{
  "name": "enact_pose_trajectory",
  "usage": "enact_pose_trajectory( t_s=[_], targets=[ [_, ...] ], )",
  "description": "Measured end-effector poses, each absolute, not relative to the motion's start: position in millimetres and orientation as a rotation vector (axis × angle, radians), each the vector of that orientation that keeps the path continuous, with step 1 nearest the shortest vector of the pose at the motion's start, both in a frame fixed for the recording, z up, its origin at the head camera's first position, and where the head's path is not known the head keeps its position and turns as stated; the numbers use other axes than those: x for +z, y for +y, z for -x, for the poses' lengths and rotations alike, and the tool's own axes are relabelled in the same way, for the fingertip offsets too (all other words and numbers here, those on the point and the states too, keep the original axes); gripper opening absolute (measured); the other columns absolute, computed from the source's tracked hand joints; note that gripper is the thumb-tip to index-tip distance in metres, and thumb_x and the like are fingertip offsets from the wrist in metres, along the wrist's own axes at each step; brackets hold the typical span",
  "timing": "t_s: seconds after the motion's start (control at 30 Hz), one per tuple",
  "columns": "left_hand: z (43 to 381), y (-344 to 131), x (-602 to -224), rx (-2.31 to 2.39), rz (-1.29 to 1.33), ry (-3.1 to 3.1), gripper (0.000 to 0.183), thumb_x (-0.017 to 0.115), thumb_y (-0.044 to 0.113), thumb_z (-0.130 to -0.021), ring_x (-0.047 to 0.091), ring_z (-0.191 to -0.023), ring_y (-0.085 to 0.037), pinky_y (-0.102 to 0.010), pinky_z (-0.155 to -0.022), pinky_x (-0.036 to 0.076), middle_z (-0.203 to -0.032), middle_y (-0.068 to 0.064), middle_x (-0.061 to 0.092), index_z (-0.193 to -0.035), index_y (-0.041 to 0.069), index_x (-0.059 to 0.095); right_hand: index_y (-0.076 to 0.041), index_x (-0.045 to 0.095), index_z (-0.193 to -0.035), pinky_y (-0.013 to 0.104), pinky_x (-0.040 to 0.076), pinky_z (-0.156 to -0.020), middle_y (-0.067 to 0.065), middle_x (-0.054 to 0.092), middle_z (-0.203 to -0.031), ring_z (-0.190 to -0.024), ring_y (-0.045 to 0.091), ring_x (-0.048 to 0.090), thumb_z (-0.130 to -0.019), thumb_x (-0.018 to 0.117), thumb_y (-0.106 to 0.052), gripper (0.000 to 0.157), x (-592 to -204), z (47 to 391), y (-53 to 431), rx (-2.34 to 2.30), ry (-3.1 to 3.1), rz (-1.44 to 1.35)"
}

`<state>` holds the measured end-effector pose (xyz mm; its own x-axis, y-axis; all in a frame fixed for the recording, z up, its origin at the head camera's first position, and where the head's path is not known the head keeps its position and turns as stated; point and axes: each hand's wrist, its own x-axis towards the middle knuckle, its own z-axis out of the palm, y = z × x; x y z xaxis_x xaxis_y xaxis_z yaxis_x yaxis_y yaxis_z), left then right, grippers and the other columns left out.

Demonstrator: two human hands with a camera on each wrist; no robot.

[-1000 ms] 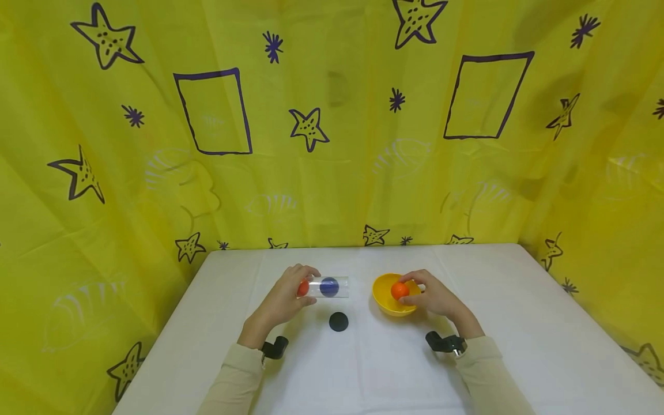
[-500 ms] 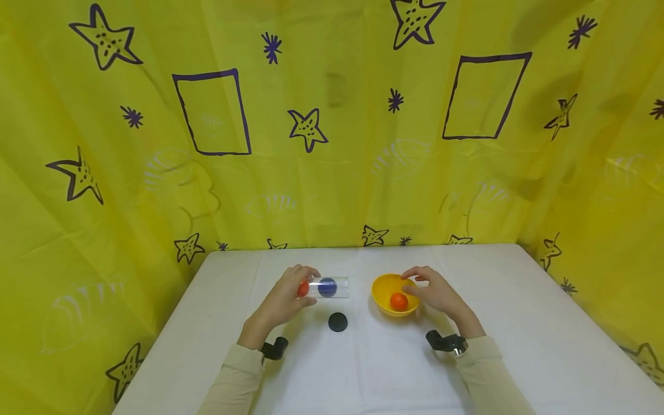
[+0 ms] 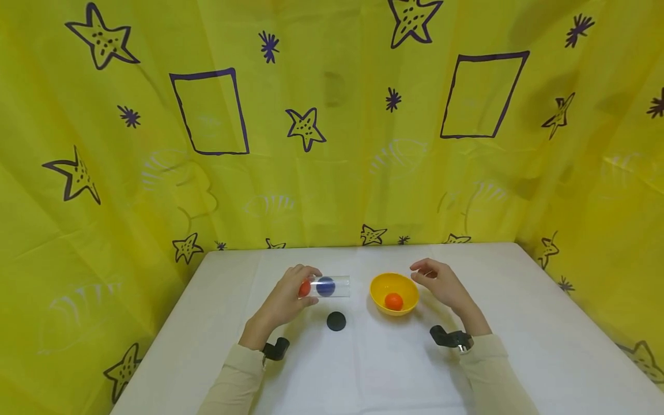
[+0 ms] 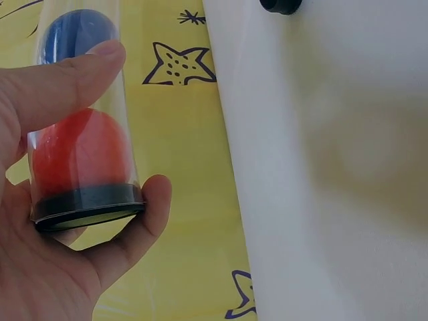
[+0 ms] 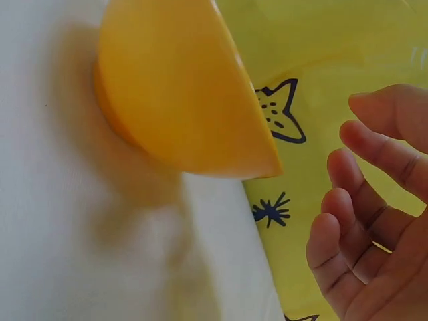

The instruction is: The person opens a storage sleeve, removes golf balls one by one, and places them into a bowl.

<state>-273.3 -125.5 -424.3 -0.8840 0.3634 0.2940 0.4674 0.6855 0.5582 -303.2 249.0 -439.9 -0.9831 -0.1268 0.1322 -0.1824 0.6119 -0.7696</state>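
My left hand (image 3: 286,295) grips a clear plastic tube (image 3: 340,286) lying sideways, its far end pointing right. Inside it sit a red ball (image 4: 83,150) by the black end cap (image 4: 90,206) and a blue ball (image 3: 325,286) further along. The thumb crosses the tube between the two balls in the left wrist view. My right hand (image 3: 441,282) is empty, fingers loosely bent, just right of the yellow bowl (image 3: 381,282). An orange ball (image 3: 393,301) rests in the bowl; the right wrist view shows only the bowl's outer wall, hiding the ball.
A black round lid (image 3: 336,321) lies flat on the white-covered table (image 3: 363,369), in front of the tube. A yellow curtain (image 3: 332,190) with drawn stars hangs behind and at both sides of the table.
My right hand has let go of the orange ball, which dropped to the bowl's near side, and has drawn back up and right. The left hand still holds the tube.
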Motion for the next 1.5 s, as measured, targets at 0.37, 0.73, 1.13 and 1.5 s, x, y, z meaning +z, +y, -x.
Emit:
enact_pose_trajectory(
  t_s=[0.37, 0.73, 1.13, 1.5],
  targets=[
    [272, -117, -419, -0.939, 0.724, -2.712, 0.048, 0.078, 0.011, -0.079, 0.050, -0.112, -0.019, -0.038, -0.096, 0.050, -0.118, 0.001, 0.058, -0.121, 0.021, 0.057, -0.012, 0.060, -0.116, 0.034, 0.051, -0.068, 0.018, 0.063, -0.101, -0.079, 0.028, 0.056, -0.094, 0.061, -0.032, 0.030, -419, 292, 235, 1.500, -2.739, -0.354],
    [279, -106, -414, -0.919, 0.754, -2.706, 0.048, 0.078, 0.013, -0.080, 0.050, -0.114, -0.017, -0.036, -0.097, 0.050, -0.119, 0.003, 0.057, -0.122, 0.023, 0.057, -0.007, 0.058, -0.119, 0.032, 0.050, -0.061, 0.023, 0.062, -0.093, -0.077, 0.035, 0.057, -0.094, 0.063, -0.025, 0.031, -409, 283, 202, 1.612, -2.739, -0.582],
    [275, -96, -413, -0.928, 0.782, -2.736, 0.047, 0.077, 0.016, -0.081, 0.048, -0.114, -0.018, -0.037, -0.098, 0.050, -0.121, 0.001, 0.057, -0.122, 0.023, 0.056, -0.011, 0.053, -0.124, 0.031, 0.051, -0.061, 0.011, 0.063, -0.097, -0.077, 0.032, 0.063, -0.091, 0.065, -0.033, 0.041, -413, 276, 170, 1.655, -2.810, -0.750],
    [275, -101, -415, -0.861, 0.791, -2.657, 0.047, 0.079, 0.012, -0.078, 0.049, -0.109, -0.017, -0.037, -0.095, 0.050, -0.116, 0.001, 0.058, -0.120, 0.023, 0.058, -0.017, 0.054, -0.124, 0.040, 0.053, -0.074, 0.009, 0.064, -0.102, -0.087, 0.037, 0.064, -0.090, 0.066, -0.034, 0.039, -415, 275, 161, 1.669, -2.792, -0.742]
  ],
)
